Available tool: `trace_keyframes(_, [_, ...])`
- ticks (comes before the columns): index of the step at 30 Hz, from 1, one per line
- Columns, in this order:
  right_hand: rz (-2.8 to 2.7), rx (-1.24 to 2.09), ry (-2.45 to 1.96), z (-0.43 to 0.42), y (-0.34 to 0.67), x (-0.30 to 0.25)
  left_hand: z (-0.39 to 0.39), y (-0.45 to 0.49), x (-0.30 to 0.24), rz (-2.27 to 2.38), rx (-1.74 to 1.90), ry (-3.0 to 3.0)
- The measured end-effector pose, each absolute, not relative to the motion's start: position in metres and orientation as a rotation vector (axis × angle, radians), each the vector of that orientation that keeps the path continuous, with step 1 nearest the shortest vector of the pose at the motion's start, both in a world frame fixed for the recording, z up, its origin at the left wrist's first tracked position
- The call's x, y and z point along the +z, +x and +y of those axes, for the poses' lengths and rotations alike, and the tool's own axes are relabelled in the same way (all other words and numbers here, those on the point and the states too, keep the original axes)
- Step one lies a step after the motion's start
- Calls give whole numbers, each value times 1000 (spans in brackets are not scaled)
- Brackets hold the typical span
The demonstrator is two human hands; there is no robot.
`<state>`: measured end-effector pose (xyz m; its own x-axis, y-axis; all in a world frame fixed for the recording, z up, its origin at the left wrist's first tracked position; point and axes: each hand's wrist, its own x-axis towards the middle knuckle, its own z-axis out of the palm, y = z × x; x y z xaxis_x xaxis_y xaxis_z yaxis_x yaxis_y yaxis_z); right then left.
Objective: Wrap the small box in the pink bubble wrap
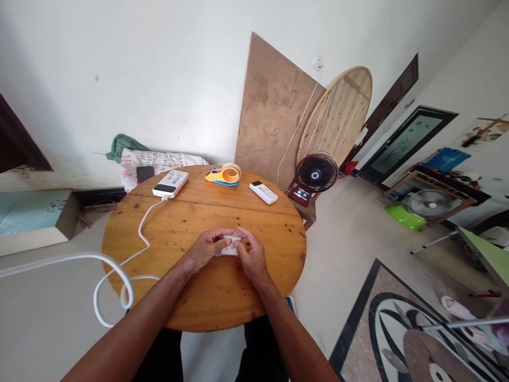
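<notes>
Near the middle of the round wooden table (207, 289), a small white rectangular pack with reddish print (229, 248) is held between both hands. My left hand (209, 246) grips its left side, thumb on top and fingers curled around the far edge. On the right side, my right hand (251, 253) is closed on the same pack, its thumb also resting on the face. The fingers cover much of the pack, so its exact kind is hard to make out.
Toward the table's far side lie a white power bank (170, 183) with a plugged-in white cable (142, 233), an orange tape dispenser (224, 174) and a second white power bank (263, 192). A dark phone (145, 173) lies at the far left. A fan (316, 174) stands right of the table.
</notes>
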<state>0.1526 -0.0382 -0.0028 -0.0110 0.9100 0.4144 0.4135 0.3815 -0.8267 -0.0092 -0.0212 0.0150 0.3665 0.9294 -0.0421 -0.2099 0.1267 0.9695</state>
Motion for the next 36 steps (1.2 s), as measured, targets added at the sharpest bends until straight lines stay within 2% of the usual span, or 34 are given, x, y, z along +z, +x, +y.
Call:
trace_keyframes(7, [-1476, 924, -1163, -16, 155, -2, -15, 5, 12, 967, 1130, 1322])
trace_keyframes(12, [-1480, 845, -1221, -16, 151, -3, -15, 0, 12, 1001, 1114, 1480])
trace_keyframes(19, [-1502, 740, -1208, -20, 144, -4, -15, -1, 15, 921, 1111, 1252])
trace_keyframes(27, [-1389, 804, -1179, -15, 143, -7, -13, 0, 10, 953, 1118, 1269])
trace_keyframes(36, [-1537, 750, -1103, -19, 140, 2, -13, 0, 7, 986, 1140, 1299])
